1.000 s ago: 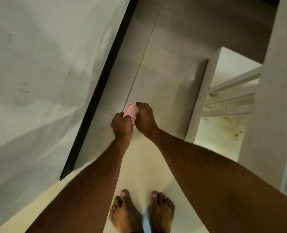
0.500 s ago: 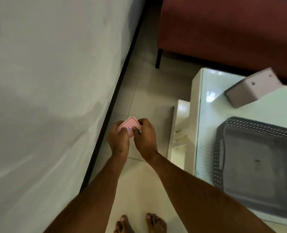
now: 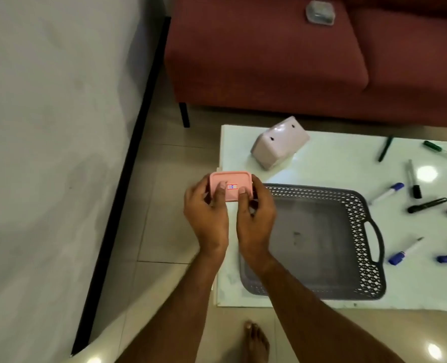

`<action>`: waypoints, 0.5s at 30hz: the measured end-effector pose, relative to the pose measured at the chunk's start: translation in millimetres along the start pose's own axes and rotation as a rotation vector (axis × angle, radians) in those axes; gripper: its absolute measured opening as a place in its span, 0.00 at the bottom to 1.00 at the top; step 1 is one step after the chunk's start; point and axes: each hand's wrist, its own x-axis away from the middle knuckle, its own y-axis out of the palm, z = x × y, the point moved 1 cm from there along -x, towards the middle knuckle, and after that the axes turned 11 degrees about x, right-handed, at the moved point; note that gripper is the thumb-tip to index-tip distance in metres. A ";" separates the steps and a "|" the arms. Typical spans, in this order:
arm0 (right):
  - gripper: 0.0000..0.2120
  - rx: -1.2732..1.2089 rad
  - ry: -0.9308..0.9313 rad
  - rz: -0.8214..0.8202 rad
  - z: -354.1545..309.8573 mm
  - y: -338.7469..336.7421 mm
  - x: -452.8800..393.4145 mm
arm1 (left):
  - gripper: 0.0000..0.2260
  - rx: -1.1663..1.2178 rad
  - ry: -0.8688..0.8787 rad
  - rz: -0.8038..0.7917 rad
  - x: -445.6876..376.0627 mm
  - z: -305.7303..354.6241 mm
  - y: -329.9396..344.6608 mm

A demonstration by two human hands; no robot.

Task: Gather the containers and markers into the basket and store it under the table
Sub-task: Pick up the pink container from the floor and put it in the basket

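Two hands, your left hand [image 3: 206, 218] and right hand [image 3: 256, 218], grip one pink container [image 3: 230, 185] over the table's [image 3: 308, 163] left edge. One grey basket [image 3: 358, 213], one upturned lilac container [image 3: 280, 145], several scattered markers [image 3: 385, 193]; red sofa [image 3: 269, 61] beyond.

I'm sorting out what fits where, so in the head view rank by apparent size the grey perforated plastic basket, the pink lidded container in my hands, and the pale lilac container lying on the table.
1. Grey perforated plastic basket, clearly largest.
2. Pale lilac container and pink lidded container: similar; the pink one is nearer the camera and partly covered, so unranked.
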 end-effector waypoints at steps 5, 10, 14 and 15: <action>0.14 0.030 0.039 0.034 43.7 -58.5 -29.1 | 0.15 -0.019 -0.015 -0.055 50.0 -6.6 63.3; 0.14 0.125 0.089 -0.042 87.2 -74.8 -40.5 | 0.18 -0.205 -0.097 -0.139 73.4 -35.4 95.2; 0.11 0.182 0.125 -0.177 111.1 -71.8 -39.9 | 0.23 -0.336 -0.170 -0.189 77.0 -57.1 102.0; 0.10 0.207 0.122 -0.194 114.4 -71.0 -39.9 | 0.24 -0.360 -0.182 -0.186 76.6 -59.9 103.1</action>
